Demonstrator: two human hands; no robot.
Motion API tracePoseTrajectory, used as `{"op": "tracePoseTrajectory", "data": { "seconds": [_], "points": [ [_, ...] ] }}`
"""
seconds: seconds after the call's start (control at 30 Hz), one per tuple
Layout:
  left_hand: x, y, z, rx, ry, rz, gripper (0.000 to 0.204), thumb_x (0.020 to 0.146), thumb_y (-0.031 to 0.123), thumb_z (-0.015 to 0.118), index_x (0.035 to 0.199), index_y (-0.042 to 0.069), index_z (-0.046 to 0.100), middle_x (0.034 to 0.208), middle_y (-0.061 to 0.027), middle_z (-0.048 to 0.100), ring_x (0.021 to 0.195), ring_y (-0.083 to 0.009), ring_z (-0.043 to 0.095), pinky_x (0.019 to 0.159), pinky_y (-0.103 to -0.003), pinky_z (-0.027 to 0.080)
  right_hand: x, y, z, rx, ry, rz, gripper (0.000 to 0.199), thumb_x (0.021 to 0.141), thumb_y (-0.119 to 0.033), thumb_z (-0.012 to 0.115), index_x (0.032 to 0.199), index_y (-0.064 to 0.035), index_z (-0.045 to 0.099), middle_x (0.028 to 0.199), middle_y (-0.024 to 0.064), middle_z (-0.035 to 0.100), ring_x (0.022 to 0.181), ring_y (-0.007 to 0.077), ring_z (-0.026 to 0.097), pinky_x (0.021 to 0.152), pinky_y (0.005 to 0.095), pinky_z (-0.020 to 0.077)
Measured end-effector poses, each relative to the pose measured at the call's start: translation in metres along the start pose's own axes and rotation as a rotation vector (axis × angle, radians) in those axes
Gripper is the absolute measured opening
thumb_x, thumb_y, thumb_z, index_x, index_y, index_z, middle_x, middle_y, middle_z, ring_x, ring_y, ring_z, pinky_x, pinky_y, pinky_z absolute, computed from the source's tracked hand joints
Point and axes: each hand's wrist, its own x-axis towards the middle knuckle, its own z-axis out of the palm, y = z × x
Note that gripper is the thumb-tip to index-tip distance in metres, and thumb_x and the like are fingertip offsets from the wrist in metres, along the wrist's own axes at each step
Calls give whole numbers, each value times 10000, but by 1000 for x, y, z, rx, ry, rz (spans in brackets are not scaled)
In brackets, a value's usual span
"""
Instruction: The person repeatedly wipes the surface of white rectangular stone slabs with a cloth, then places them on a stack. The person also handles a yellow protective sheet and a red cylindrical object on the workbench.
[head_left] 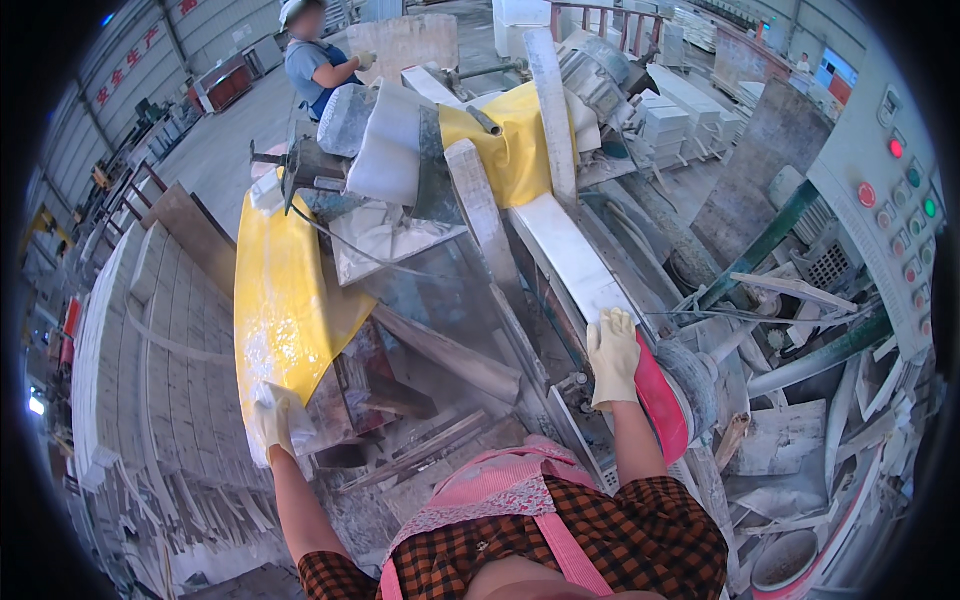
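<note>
My left hand point(272, 418), in a pale rubber glove, is closed at the near end of a wet yellow sheet point(285, 310). Its fingers are on a whitish block-like piece point(305, 428), partly hidden by the glove. On the right, my right hand point(613, 360), gloved alike, has its fingers bent over the near end of a long white stone slab point(570, 255). That slab lies along a machine track and runs under a second yellow cover point(515, 140). A red belt strip point(660, 400) shows beside my right wrist.
Stacked pale stone strips point(165, 350) stand at left. A control panel point(895, 215) with lit buttons rises at right. Broken slabs point(780, 440) and a bucket point(785, 560) lie below it. Motors point(600, 75) flank the track. A co-worker point(318, 70) stands beyond the machine.
</note>
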Motion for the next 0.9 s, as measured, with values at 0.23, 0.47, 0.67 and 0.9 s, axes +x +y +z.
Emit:
{"op": "tracePoseTrajectory", "data": {
  "seconds": [0.23, 0.47, 0.67, 0.9],
  "points": [
    [-23, 28, -14, 36, -3, -13, 750, 751, 344, 720, 1327, -110, 565, 1287, -346, 637, 1226, -472, 611, 1029, -470, 474, -1, 0, -2, -11, -15, 47, 399, 985, -313, 572, 1204, 3, 678, 1273, 190, 654, 1259, 347, 540, 1098, 451, 427],
    [-24, 31, -15, 57, -11, -11, 778, 754, 330, 726, 1364, -115, 540, 1322, -354, 615, 1259, -469, 595, 1054, -458, 462, -3, 4, 2, -53, 55, 49, 354, 993, -300, 567, 1160, -19, 703, 1225, 145, 677, 1202, 323, 577, 1038, 435, 473],
    [-22, 29, -12, -8, -16, -42, 844, 761, 308, 734, 1445, -114, 476, 1410, -338, 569, 1337, -450, 547, 1101, -436, 431, -5, 3, -2, -36, 107, 44, 273, 993, -276, 569, 1070, -45, 693, 1130, 115, 676, 1119, 311, 600, 958, 432, 513],
    [-22, 31, -14, 11, -22, -39, 820, 767, 311, 732, 1429, -110, 493, 1388, -335, 585, 1315, -444, 566, 1087, -438, 441, -8, 3, -9, -12, 108, 48, 227, 1001, -260, 557, 1044, -76, 683, 1079, 101, 659, 1100, 301, 599, 931, 430, 517]
  ]
}}
